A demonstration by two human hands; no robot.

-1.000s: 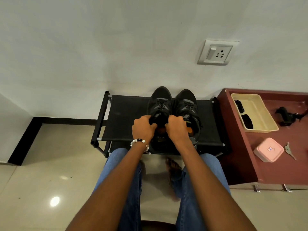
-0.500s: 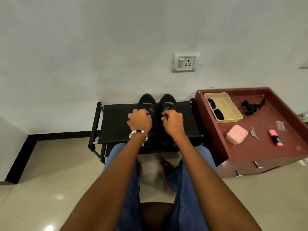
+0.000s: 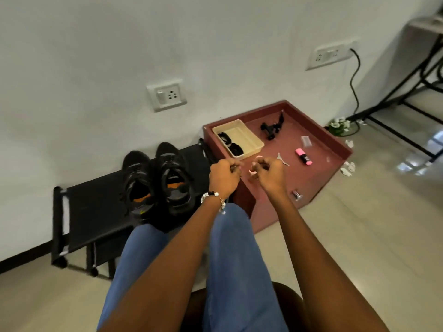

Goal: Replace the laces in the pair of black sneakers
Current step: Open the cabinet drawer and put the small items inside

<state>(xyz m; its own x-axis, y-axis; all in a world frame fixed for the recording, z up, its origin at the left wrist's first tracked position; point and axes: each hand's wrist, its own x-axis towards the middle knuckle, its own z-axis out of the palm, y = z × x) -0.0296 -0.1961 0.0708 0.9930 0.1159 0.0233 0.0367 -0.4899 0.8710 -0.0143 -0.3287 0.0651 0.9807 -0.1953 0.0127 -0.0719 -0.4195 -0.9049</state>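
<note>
Two black sneakers (image 3: 137, 185) (image 3: 173, 178) with orange insoles stand side by side, toes to the wall, on a low black rack (image 3: 96, 207). Dark laces still run through their eyelets. Both my hands are off the shoes and hover over the front left corner of a red-brown tray table (image 3: 318, 173). My left hand (image 3: 224, 177) is curled into a loose fist with nothing clearly in it. My right hand (image 3: 268, 172) curls over a small pink box (image 3: 253, 173), which it mostly hides.
On the tray table lie a cream tray (image 3: 251, 140) with sunglasses, a black clamp (image 3: 272, 128), a key (image 3: 282, 161) and a pink highlighter (image 3: 304, 156). Crumpled paper (image 3: 347, 167) lies on the floor. A black cable (image 3: 354, 87) hangs at the wall. My jeans-clad knees are below.
Both hands let go of the sneakers and moved right to the pink box on the tray table. My head turned right, so the shoes now sit at the left.
</note>
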